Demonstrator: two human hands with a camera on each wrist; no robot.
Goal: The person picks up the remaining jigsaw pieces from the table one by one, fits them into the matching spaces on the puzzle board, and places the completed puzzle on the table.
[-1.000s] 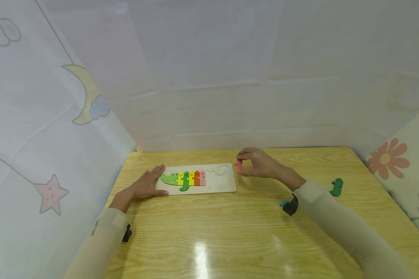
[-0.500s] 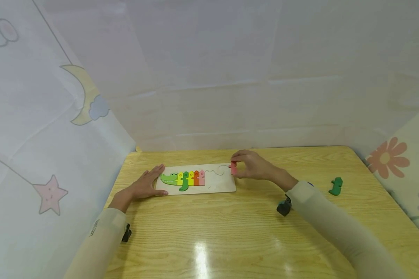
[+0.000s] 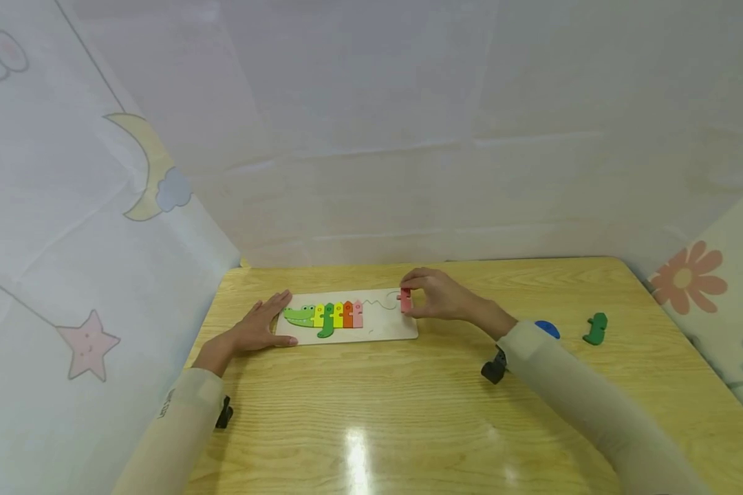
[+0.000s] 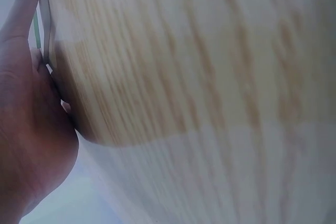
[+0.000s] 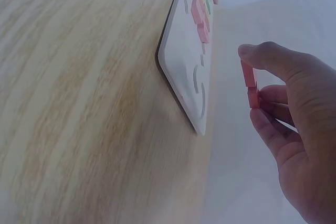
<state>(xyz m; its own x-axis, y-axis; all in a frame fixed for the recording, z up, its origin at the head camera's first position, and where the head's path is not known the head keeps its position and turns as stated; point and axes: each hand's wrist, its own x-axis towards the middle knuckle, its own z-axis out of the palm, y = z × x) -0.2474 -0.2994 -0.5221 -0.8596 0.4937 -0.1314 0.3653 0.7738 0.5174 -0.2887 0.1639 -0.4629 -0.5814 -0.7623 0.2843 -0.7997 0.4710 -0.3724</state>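
A pale puzzle board (image 3: 386,333) lies near the back of the table. On its left part sit a light-green crocodile head (image 3: 300,315), then yellow, green, orange and pink pieces in a row; curved lines mark the bare right part. My left hand (image 3: 256,327) rests at the board's left end, fingers spread along its edge. Between thumb and fingertips my right hand (image 3: 442,297) pinches a red puzzle piece (image 3: 405,300) over the board's right end. In the right wrist view the red piece (image 5: 250,83) stands apart from the board surface (image 5: 178,61).
A green puzzle piece (image 3: 596,328) lies on the table to the right. Nearer my right sleeve is a blue piece (image 3: 547,328), partly hidden by it. White printed sheets (image 3: 371,172) enclose the table at the back and sides.
My right hand has moved left with the red puzzle piece, from beside the board to over its right end. The blue piece has come into view past the sleeve. My left hand stays still.
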